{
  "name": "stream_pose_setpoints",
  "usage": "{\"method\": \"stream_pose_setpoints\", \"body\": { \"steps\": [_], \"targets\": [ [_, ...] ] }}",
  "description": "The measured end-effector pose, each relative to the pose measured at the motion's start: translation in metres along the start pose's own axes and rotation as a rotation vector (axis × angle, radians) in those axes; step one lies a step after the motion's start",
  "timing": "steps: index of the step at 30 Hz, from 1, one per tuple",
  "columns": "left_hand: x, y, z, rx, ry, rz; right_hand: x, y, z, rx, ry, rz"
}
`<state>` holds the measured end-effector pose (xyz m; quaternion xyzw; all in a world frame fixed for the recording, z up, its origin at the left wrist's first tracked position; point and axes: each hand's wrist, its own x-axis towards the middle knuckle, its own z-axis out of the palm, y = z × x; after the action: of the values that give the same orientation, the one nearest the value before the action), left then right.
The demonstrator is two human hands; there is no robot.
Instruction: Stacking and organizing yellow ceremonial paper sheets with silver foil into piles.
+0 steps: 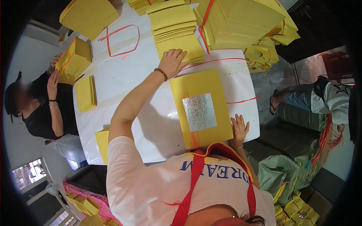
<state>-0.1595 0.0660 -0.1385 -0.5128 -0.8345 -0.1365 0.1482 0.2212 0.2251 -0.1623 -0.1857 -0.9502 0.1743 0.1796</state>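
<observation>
My left hand (173,64) reaches far across the white table and rests on the near end of a row of overlapping yellow paper bundles (179,45). Its fingers lie over the top bundle, with the thumb by the near edge; a firm grip cannot be made out. In front of me is a yellow paper stack (217,84) with a silver square (200,112) on its top face and an orange band around it. Beside this stack's right side, my right hand (239,130) has its fingers spread near the table edge and holds nothing.
Tall yellow stacks (241,22) stand at the far right of the white table (151,113). Red ties (139,39) lie on it. At left, a person (49,101) handles a yellow bundle (75,60). Another person (316,94) is at right, behind green-covered piles (279,165).
</observation>
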Motion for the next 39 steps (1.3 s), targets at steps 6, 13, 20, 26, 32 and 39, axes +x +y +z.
{"method": "stream_pose_setpoints", "body": {
  "steps": [6, 13, 20, 26, 32, 39],
  "targets": [
    [0.029, -0.009, -0.035, -0.170, -0.135, 0.029, -0.004, 0.006, 0.002, -0.016, -0.064, 0.035],
    [0.009, 0.042, -0.096, -0.301, 0.065, -0.084, -0.003, 0.009, 0.005, -0.002, -0.024, -0.043],
    [-0.110, 0.142, -0.145, -0.544, -0.035, -0.357, 0.033, 0.012, -0.010, 0.689, -0.072, 0.221],
    [-0.150, 0.209, -0.154, -0.298, -0.166, -0.153, 0.092, -0.023, -0.040, 0.720, -0.295, -0.370],
    [-0.154, 0.204, -0.152, -0.292, -0.156, -0.155, 0.087, -0.024, -0.028, 0.820, -0.352, -0.297],
    [-0.149, 0.197, -0.152, -0.567, -0.187, -0.162, 0.083, -0.026, -0.026, 0.888, -0.333, -0.220]
  ]
}}
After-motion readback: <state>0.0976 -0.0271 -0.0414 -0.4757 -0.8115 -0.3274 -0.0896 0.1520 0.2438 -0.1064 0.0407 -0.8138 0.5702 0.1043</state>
